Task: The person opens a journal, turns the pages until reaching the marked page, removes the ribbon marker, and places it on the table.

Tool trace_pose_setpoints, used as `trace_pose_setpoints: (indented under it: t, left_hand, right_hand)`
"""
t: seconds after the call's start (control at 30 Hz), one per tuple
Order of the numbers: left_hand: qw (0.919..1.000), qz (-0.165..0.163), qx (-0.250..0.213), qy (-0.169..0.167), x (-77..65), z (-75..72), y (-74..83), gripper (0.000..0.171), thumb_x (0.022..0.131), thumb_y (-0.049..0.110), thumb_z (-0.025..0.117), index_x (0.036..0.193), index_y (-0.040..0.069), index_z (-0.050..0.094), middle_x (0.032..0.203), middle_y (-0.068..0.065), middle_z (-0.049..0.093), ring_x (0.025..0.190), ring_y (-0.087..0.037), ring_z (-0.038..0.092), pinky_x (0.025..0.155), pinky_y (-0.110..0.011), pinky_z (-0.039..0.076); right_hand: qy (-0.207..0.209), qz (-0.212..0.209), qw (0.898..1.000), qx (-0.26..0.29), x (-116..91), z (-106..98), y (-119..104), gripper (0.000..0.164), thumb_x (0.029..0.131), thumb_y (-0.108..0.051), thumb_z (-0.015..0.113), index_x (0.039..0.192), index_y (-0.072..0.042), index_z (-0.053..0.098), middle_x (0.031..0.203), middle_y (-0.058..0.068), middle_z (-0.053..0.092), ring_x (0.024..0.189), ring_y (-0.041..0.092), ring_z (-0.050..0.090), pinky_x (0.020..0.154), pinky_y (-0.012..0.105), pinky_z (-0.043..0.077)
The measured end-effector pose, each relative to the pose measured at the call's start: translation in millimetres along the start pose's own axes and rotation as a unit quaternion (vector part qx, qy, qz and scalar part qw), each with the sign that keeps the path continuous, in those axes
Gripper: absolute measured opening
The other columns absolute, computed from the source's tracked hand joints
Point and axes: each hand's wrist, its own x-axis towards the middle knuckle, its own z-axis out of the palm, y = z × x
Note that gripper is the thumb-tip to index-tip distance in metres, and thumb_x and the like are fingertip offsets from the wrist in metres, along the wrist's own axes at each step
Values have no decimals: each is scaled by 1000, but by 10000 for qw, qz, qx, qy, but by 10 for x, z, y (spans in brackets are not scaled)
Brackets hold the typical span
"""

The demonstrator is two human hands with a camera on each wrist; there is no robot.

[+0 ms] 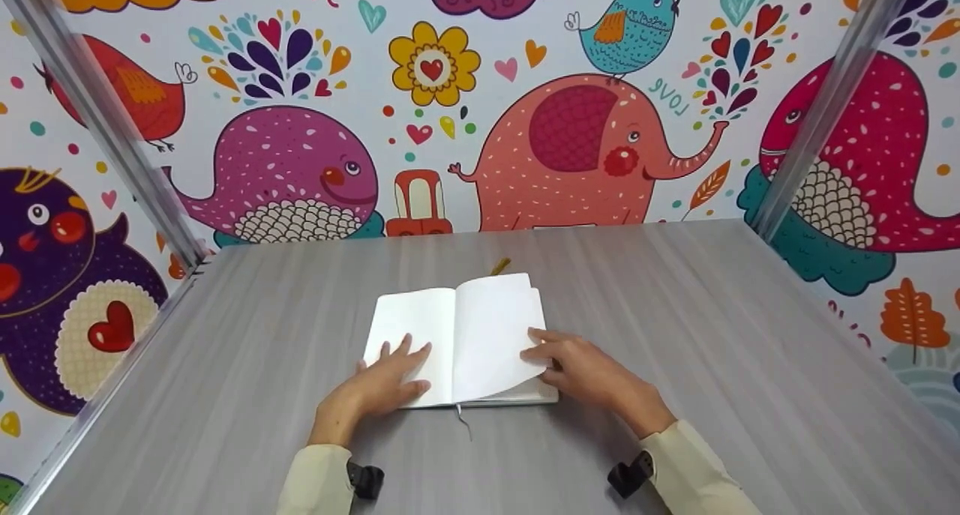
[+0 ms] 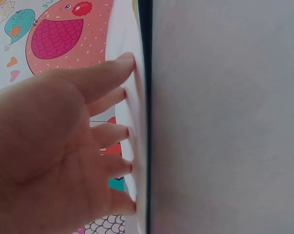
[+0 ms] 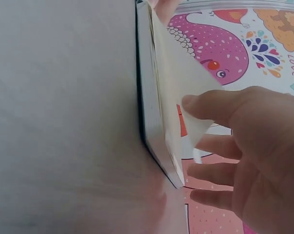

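A notebook [image 1: 412, 316] with blank white pages lies open on the table, a thin ribbon bookmark [image 1: 463, 417] trailing from its near edge. My left hand [image 1: 379, 387] rests on the left-hand page with its fingers spread; the left wrist view shows the fingertips [image 2: 129, 131] pressing the paper. At the right side, my right hand [image 1: 592, 369] pinches the outer edge of a lifted page [image 1: 495, 339]. In the right wrist view the thumb is in front of that raised page [image 3: 183, 80] and the index finger is partly behind it, above the page block [image 3: 152, 107].
A small golden-brown item [image 1: 501, 265] pokes out behind the notebook's far edge. The grey wood-grain table [image 1: 675, 297] meets cartoon-printed walls [image 1: 420, 133] at the back and sides. Metal posts [image 1: 832, 103] stand at the back corners.
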Motion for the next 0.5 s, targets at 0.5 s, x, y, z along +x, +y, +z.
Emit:
trace_pose_setpoints:
  t: [0.5]
  left_hand:
    - [10000, -13, -57, 6, 3, 6, 0, 58, 92, 27, 53, 144, 19, 30, 154, -16, 12, 139, -45, 3, 103, -70, -1]
  right_hand:
    - [496, 571, 9795, 1868, 60, -6, 19, 39, 85, 1, 41, 104, -14, 71, 128, -1, 57, 126, 20, 47, 95, 39, 43]
